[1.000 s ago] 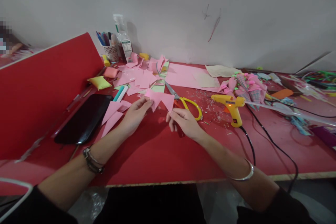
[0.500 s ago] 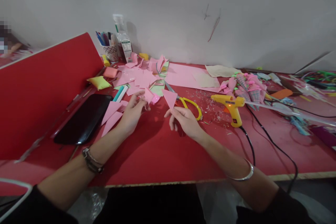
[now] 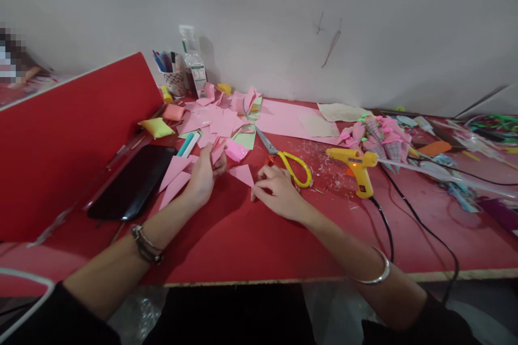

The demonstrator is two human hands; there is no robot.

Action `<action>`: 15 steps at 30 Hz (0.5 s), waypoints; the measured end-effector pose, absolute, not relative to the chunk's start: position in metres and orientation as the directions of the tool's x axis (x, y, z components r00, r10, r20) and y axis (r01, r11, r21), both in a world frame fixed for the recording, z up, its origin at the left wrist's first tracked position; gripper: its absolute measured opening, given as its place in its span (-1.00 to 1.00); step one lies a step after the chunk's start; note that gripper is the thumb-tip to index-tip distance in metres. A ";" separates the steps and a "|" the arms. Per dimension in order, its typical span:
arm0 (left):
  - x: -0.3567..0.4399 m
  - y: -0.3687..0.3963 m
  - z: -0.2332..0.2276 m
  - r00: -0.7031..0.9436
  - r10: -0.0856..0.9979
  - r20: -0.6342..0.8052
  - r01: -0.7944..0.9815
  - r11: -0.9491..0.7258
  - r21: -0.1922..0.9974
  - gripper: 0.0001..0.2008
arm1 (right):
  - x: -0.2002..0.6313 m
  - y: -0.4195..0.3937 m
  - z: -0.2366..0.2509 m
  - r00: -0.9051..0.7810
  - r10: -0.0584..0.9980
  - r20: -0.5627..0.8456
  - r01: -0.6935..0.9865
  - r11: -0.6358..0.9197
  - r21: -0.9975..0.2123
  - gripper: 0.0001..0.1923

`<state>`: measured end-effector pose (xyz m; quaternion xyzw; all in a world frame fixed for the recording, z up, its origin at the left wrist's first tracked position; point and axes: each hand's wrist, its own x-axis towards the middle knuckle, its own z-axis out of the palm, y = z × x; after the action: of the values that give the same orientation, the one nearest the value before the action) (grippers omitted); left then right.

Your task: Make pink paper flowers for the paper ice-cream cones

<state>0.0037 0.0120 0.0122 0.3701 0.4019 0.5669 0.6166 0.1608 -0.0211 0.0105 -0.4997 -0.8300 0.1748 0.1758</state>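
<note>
Your left hand (image 3: pixel 202 179) is closed on a few pink paper pieces (image 3: pixel 219 146), pinched between thumb and fingers; exact count hidden by the fingers. Your right hand (image 3: pixel 279 194) is low over the table, thumb and index tips together at the near right corner of a pink triangle (image 3: pixel 242 174). Can't tell whether that corner is pinched or only touched.

The triangle is between your two hands, over bare red table (image 3: pixel 243 248). Just beyond it: a shiny pink packet (image 3: pixel 237 151). The scissors (image 3: pixel 296 168) are just past your right hand, blades pointing up and left, yellow handle loop beside your knuckles.

Left of your left hand: more pink cut pieces (image 3: pixel 175 187), lying next to a black phone (image 3: pixel 131 186). Two markers (image 3: pixel 188 144), teal and white, lie side by side just above them; a yellow pillow-shaped packet (image 3: pixel 157 127) is farther up.

To your right, well apart from the hand: yellow glue gun (image 3: pixel 360 164), nozzle left, orange light lit, black cable running toward you. Cone bundle (image 3: pixel 384 137) is behind it.

Far side: heap of pink paper (image 3: pixel 220 120), then a pen cup (image 3: pixel 175 85) beside a bottle (image 3: pixel 198 75) near the wall.
</note>
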 end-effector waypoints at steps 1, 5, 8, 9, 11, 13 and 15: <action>0.005 0.011 0.012 0.060 0.994 -0.095 -0.395 0.111 0.912 -0.59 | 0.161 -0.021 0.011 -0.449 0.888 0.097 0.775 0.441 -0.452 -0.73; 0.007 0.010 0.011 0.123 0.986 -0.112 -0.387 0.152 0.909 -0.63 | 0.162 -0.022 0.011 -0.531 0.843 0.083 0.739 0.509 -0.441 -0.69; 0.008 0.010 0.009 0.120 0.985 -0.127 -0.357 0.162 0.920 -0.66 | 0.163 -0.022 0.009 -0.561 0.819 0.116 0.676 0.535 -0.506 -0.67; 0.008 0.010 0.009 0.116 0.984 -0.135 -0.339 0.167 0.926 -0.66 | 0.163 -0.022 0.009 -0.546 0.826 0.139 0.667 0.529 -0.525 -0.68; 0.008 0.010 0.008 0.110 0.984 -0.138 -0.309 0.166 0.936 -0.65 | 0.164 -0.022 0.010 -0.511 0.835 0.203 0.654 0.531 -0.539 -0.77; 0.007 0.010 0.008 0.107 0.987 -0.121 -0.306 0.148 0.940 -0.64 | 0.164 -0.022 0.011 -0.527 0.809 0.259 0.643 0.579 -0.501 -0.87; 0.007 0.010 0.008 0.095 0.991 -0.095 -0.314 0.121 0.942 -0.63 | 0.165 -0.022 0.011 -0.622 0.739 0.257 0.615 0.665 -0.424 -0.78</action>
<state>0.0070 0.0096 0.0084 0.4035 0.4192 0.5261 0.6202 0.1649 -0.0224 0.0110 -0.3810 -0.8882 0.1492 0.2088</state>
